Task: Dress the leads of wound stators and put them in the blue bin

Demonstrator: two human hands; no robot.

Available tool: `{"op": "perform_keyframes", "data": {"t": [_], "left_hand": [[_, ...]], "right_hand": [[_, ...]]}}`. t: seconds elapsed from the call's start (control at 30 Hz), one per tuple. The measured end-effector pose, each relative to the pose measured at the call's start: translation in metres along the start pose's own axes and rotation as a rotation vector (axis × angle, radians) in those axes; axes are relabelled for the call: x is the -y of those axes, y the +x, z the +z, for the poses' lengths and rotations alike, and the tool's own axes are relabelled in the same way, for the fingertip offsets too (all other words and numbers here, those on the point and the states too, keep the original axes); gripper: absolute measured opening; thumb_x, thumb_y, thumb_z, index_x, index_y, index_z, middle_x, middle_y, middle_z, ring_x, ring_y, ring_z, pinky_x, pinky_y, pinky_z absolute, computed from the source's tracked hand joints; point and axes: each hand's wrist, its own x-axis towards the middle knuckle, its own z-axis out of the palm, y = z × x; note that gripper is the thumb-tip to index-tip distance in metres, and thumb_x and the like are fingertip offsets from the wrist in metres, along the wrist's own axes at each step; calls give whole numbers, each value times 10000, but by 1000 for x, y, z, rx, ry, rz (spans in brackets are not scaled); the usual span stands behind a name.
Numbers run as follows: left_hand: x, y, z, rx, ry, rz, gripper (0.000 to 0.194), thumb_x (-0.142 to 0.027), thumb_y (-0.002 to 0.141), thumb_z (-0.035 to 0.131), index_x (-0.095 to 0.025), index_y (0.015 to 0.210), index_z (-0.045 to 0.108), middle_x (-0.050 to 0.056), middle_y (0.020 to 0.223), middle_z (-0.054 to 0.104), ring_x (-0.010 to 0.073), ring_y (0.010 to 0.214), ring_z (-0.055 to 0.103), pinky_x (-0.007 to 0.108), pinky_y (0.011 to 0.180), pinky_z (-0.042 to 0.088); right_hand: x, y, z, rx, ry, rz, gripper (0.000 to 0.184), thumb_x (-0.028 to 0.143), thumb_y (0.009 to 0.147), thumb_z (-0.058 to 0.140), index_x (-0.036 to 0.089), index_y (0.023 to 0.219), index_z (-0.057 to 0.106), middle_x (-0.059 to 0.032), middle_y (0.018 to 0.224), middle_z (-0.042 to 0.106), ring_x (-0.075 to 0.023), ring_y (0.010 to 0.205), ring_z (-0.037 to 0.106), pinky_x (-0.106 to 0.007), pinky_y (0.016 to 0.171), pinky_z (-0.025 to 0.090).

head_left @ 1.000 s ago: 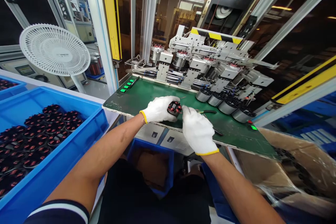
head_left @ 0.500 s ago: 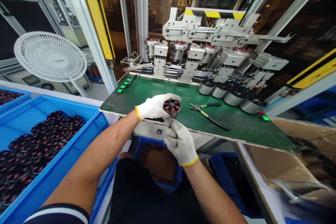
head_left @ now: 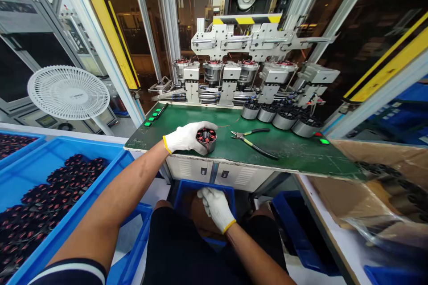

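My left hand (head_left: 187,137), in a white glove with a yellow cuff, is wrapped round a wound motor stator (head_left: 207,144) at the front edge of the green worktop (head_left: 187,116). Red-copper coils show on the stator's upper face. One thin wire end sticks out over the worktop to the right, and a fine wire runs down from the stator's front. Below, over a blue bin (head_left: 230,193), my gloved right hand (head_left: 216,207) is closed in a pinch on that wire, whose lower part is hard to see. Cutting pliers (head_left: 252,138) with green-and-black handles lie opened on the worktop.
Several finished-looking stators (head_left: 284,120) stand in a row at the worktop's back right. Behind is a winding machine (head_left: 234,40). A blue crate (head_left: 120,156) of stators sits left, near a white fan (head_left: 70,93). A cardboard box (head_left: 337,196) is at right.
My right hand has dropped from just under the stator to above the blue bin. My left hand still holds the stator, now upright at the worktop's edge. The view has shifted.
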Motion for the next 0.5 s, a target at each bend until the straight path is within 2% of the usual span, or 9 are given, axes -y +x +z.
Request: {"op": "perform_keyframes", "data": {"t": [0.1,0.2,0.27,0.33,0.43,0.5], "left_hand": [[-25,-4,-25,44,336,0,892,-413,538,783,-249,1349,449,66,1302,547,287,1171,523,373,968,426],[-63,-4,-40,-56,665,-115,883,-640,578,697,-284,1350,456,94,1305,540,337,1173,512,430,941,422],[-86,1,-31,-104,816,-266,797,-753,653,554,-205,1231,572,142,1136,623,359,1042,585,451,843,456],[-101,8,-10,-96,932,-406,781,-776,719,445,-91,1024,663,199,955,652,377,902,628,453,746,470],[-103,16,16,-103,1018,-491,734,-713,766,450,-28,908,671,235,864,645,384,826,641,425,667,470],[-94,14,15,-72,1016,-450,675,-681,728,526,-58,946,672,217,871,655,383,834,642,413,656,474]], "right_hand": [[-41,-6,-25,-95,-57,90,415,567,678,579,157,617,554,80,405,337,-59,307,279,-194,322,185],[-49,-12,-57,-183,-92,94,370,529,683,560,160,655,570,81,413,349,-70,314,301,-195,330,208],[-35,-15,-75,-220,-103,51,352,507,697,552,158,711,589,72,454,396,-75,346,341,-195,350,244],[-12,-21,-86,-234,-151,-43,352,509,735,530,162,741,595,59,493,434,-85,383,377,-201,373,283],[27,-37,-91,-215,-318,-237,376,514,823,463,174,745,603,36,527,479,-108,427,419,-220,408,331],[50,-50,-95,-220,-447,-360,384,497,861,442,177,759,629,10,570,542,-128,480,474,-234,457,380]]}}
